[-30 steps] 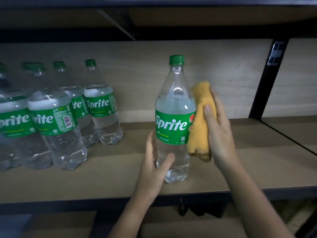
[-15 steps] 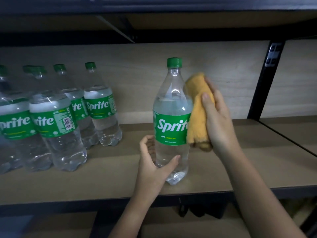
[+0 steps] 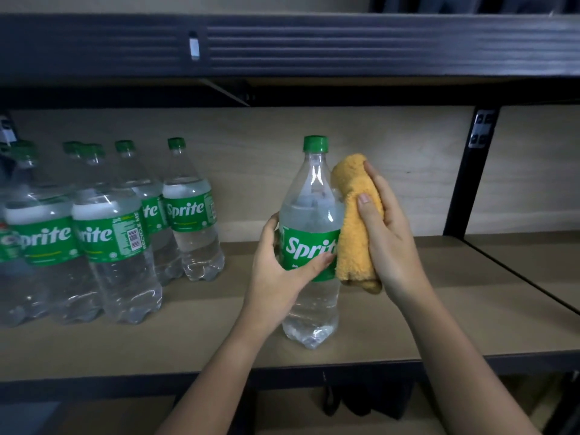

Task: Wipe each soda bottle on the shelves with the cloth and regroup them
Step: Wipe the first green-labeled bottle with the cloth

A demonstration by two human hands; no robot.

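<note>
A clear Sprite bottle (image 3: 310, 215) with a green cap and green label stands upright near the shelf's front edge. My left hand (image 3: 276, 271) grips it around the label, thumb across the front. My right hand (image 3: 389, 237) holds a bunched yellow cloth (image 3: 353, 224) pressed against the bottle's right side, from the shoulder down to the label. Several more Sprite bottles (image 3: 103, 233) stand grouped at the left of the same shelf.
The wooden shelf board (image 3: 439, 309) stretches right to a black upright post (image 3: 464, 189). A dark metal beam (image 3: 314, 45) of the shelf above hangs overhead. A lower shelf (image 3: 94, 416) shows beneath the front rail.
My left hand has slid up from the bottle's lower body to the label and closed round it. The cloth stays against the bottle's right side. The camera has tilted up a little.
</note>
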